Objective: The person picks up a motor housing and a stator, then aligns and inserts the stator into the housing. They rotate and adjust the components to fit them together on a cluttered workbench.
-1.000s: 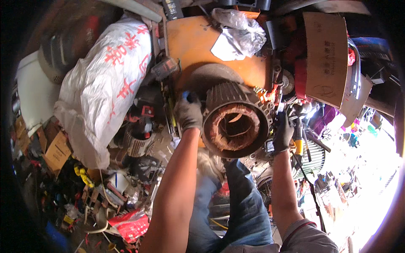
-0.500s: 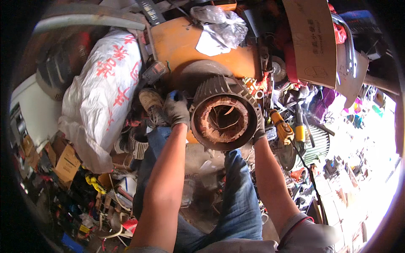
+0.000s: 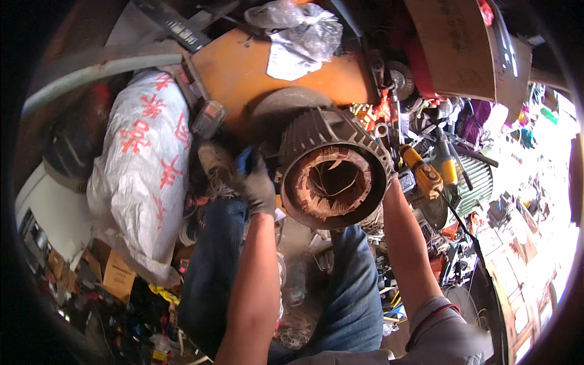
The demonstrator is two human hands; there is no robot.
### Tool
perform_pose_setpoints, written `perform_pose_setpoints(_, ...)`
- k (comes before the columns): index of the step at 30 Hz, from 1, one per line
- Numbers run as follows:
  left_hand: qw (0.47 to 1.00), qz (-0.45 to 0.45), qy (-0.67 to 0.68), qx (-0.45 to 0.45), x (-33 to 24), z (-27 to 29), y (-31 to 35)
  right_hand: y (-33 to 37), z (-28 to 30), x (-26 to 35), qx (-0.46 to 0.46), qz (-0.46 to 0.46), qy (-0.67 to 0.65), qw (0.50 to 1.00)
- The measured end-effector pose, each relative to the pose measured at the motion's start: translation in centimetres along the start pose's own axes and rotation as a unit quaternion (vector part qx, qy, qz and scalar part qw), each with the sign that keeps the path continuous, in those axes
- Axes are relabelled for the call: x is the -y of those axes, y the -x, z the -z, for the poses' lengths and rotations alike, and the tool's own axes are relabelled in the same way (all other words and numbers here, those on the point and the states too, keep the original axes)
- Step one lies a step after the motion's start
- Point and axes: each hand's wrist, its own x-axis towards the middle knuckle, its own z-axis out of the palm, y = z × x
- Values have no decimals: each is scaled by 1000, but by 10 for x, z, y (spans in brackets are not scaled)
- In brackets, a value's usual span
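handling the ribbed motor housing [image 3: 322, 134] well is probably depending on an even hold at both flanks, with the palms bearing on the cast shell rather than on the exposed winding ring [image 3: 304, 190], since the body is looking heavy and awkward to balance. the housing is sitting between the two hands, its open end facing the camera, with an orange panel [image 3: 340, 79] lying beyond it. the gloved left hand [image 3: 258, 185] is standing just beside the left rim, contact unclear, its fingers curling near something blue [image 3: 245, 159]; whether they are gripping it cannot be told. the right forearm [image 3: 409, 234] is slanting inward, and the right hand [image 3: 394, 174] is mostly hiding behind the housing's right flank, so how its fingers are closing is not showing.
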Motion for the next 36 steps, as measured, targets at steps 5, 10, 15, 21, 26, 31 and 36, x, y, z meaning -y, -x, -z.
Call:
perform_pose_setpoints(5,993,49,103,4,4,-3,-1,7,14,4,-8,79,65,995)
perform_pose_setpoints(10,998,13,31,47,19,4,-10,68,1,-20,-80,63,-55,993)
perform_pose_setpoints(15,974,-7,-87,210,-4,12,-21,119,2,-136,-27,-30,-245,969)
perform_pose_setpoints(21,885,-109,-183,414,-27,-12,-86,138,-55,-178,23,-102,-329,939)
perform_pose_setpoints(26,788,-90,-74,605,-118,-97,-79,139,-79,-193,43,-103,-386,916)
perform_pose_setpoints(31,656,-106,-195,721,-125,-159,-79,144,-96,-200,50,-99,-434,894)
perform_pose_setpoints(36,606,-158,-226,747,-111,-181,-93,152,-99,-206,42,-88,-472,876)
